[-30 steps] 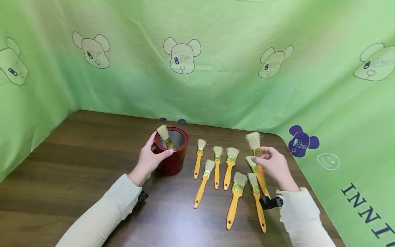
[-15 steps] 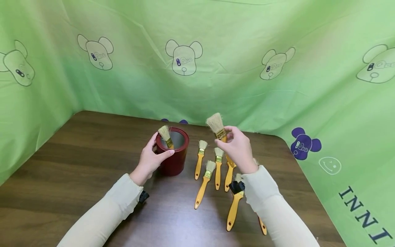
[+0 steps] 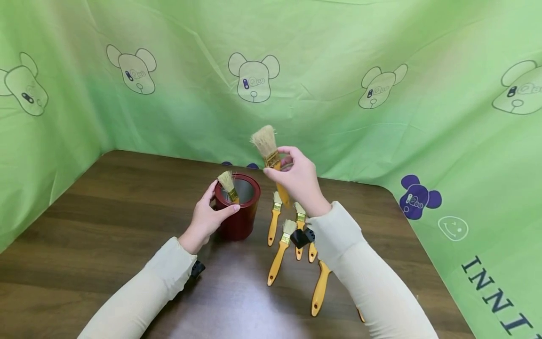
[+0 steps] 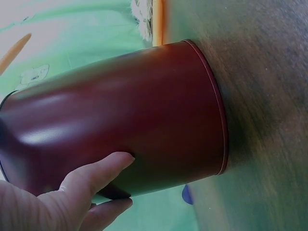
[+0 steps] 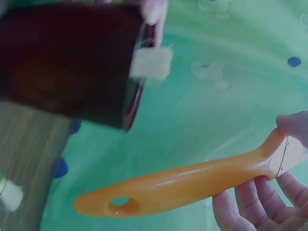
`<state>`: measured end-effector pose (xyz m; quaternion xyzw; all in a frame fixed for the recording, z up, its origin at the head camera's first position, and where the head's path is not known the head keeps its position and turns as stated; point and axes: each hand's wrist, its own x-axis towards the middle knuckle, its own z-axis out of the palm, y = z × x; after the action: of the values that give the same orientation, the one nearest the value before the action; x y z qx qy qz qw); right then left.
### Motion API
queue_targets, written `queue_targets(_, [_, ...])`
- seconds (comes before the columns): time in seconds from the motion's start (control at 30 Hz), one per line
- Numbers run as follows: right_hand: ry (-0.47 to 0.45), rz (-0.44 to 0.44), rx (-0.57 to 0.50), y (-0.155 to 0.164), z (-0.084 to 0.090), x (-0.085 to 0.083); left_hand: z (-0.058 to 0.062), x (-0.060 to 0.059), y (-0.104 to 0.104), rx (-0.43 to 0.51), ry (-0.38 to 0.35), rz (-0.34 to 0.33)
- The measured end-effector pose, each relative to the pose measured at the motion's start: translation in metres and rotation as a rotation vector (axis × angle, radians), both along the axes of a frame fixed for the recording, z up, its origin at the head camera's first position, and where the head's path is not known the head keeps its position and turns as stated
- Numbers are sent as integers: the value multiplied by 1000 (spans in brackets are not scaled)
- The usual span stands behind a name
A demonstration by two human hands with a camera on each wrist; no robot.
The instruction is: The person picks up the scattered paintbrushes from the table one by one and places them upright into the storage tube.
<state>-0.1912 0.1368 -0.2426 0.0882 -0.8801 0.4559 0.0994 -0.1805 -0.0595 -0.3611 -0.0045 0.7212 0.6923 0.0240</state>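
My left hand [image 3: 203, 221] holds a dark red cylindrical container [image 3: 238, 225] standing on the table, its thumb at the front rim and its fingers at the left side. One paintbrush [image 3: 227, 182] leans inside, bristles up above the rim. My right hand [image 3: 298, 176] pinches a wider paintbrush [image 3: 264, 141] around its metal ferrule, bristles up, handle slanting down. This brush is in the air to the right of the container and higher than its rim. In the right wrist view, its orange handle [image 5: 178, 190] shows a hole at the end.
Several paintbrushes with orange handles lie on the brown wooden table [image 3: 106, 226], among them a narrow brush [image 3: 277, 261] and a larger brush [image 3: 319, 292]. My right forearm covers part of the group. A green printed cloth [image 3: 313, 122] hangs behind the table.
My right hand has lifted the wide paintbrush from the right side of the table and carried it left and up toward the container. The left hand stays on the container.
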Motion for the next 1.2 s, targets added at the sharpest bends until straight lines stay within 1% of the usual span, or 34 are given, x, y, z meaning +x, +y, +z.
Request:
queue_targets(0.17, [38, 43, -98, -20, 6, -1, -1, -1, -2, -8, -9, -4])
queue_targets(0.33, [47, 69, -234, -32, 5, -7, -2, 0, -3, -26, -10, -2])
queue_targets(0.47, [-8, 103, -335, -33, -1, -17, -2, 1, -3, -38, -12, 0])
queue_targets(0.57, [-62, 170, -384, -29, -6, -26, -2, 0, -3, -38, -5, 3])
queue_targets(0.67, [-91, 245, -424, -23, -11, -33, -1, 0, -3, -44, 0, 7])
queue_targets(0.8, [-119, 298, -479, -18, -19, -39, -1, 0, -3, -49, 5, 8])
queue_targets(0.93, [-169, 307, -502, -15, -26, -43, -1, 0, -2, -48, 11, 4])
queue_targets(1.2, [-225, 278, -449, -13, -40, -47, -2, -1, -1, -26, 16, 8])
